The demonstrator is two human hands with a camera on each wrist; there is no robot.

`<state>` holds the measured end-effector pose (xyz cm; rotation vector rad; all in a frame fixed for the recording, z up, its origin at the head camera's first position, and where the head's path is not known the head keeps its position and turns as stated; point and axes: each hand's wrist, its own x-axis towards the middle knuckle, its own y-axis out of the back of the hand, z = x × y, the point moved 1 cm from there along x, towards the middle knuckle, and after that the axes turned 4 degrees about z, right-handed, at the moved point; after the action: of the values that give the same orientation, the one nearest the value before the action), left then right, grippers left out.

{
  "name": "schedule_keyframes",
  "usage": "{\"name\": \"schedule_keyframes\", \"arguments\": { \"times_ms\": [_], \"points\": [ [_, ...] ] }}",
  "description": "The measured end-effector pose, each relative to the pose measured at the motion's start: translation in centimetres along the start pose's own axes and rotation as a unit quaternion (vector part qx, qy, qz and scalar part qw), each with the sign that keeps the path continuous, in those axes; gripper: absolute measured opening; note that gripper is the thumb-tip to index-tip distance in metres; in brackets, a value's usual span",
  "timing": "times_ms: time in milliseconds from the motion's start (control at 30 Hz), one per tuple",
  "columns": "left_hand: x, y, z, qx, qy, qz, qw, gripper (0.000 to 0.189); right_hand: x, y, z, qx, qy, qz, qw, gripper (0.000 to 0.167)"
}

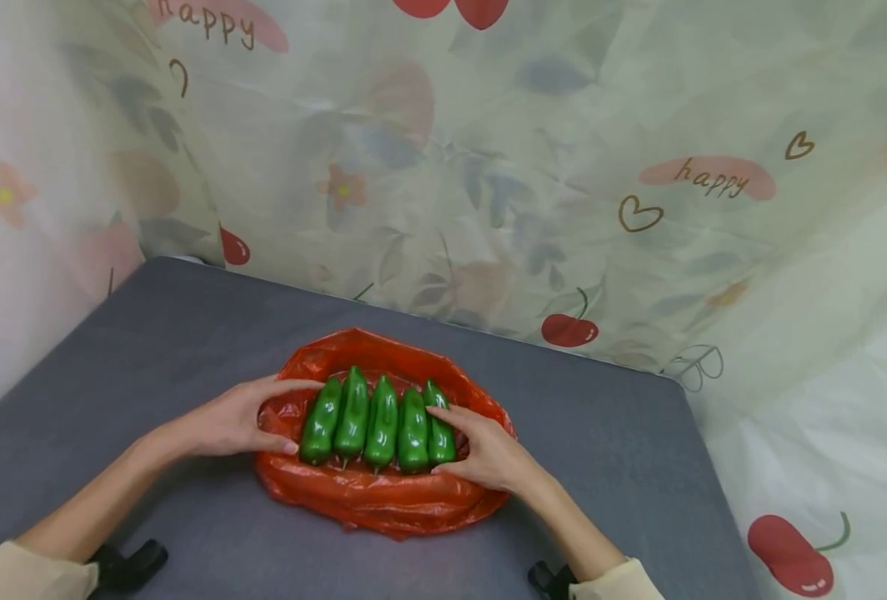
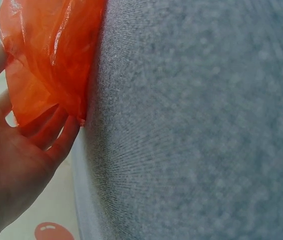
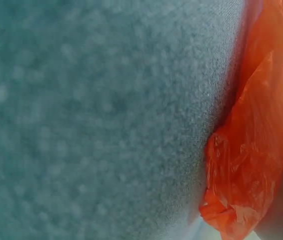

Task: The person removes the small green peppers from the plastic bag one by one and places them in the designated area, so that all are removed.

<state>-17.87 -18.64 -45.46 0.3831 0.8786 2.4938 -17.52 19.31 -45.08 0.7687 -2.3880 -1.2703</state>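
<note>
Several glossy green peppers (image 1: 382, 425) lie side by side in a row inside a red plastic bag (image 1: 387, 508), its mouth spread wide and its rim turned outward. At the left end of the row, my left hand (image 1: 235, 418) has its index finger and thumb extended to the outermost pepper (image 1: 321, 423). The left wrist view shows other fingers of this hand behind the translucent bag wall (image 2: 54, 60). My right hand (image 1: 494, 454) reaches over the bag's right side, index fingertip on the rightmost pepper (image 1: 440, 437) and thumb by its lower end.
A grey cloth-covered table (image 1: 601, 450) lies under the bag. Behind it hangs a pale curtain (image 1: 473, 183) printed with cherries, flowers and the word happy, which continues down both sides. Black straps (image 1: 132, 567) sit at the wrists near cream sleeves (image 1: 34, 575).
</note>
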Motion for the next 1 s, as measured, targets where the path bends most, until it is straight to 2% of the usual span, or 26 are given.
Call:
{"name": "schedule_keyframes", "arguments": {
  "times_ms": [167, 400, 700, 1000],
  "points": [
    [0.1, 0.2, 0.1, 0.006, 0.005, -0.002, 1.0, 0.083, -0.1, 0.1, 0.0, 0.002, -0.005, 0.006, 1.0, 0.077],
    [-0.1, 0.2, 0.1, 0.009, 0.011, 0.005, 0.9999, 0.089, -0.4, 0.4, 0.1, 0.038, -0.016, 0.019, 0.999, 0.078],
    [-0.1, 0.3, 0.1, -0.018, 0.021, -0.001, 0.9996, 0.1, -0.8, 1.6, -0.1, 0.049, -0.013, 0.056, 0.9971, 0.081],
    [-0.1, 0.3, 0.3, -0.007, 0.026, 0.0, 0.9996, 0.102, -1.4, 2.8, -0.5, 0.076, -0.024, 0.086, 0.9931, 0.082]
  ]
}}
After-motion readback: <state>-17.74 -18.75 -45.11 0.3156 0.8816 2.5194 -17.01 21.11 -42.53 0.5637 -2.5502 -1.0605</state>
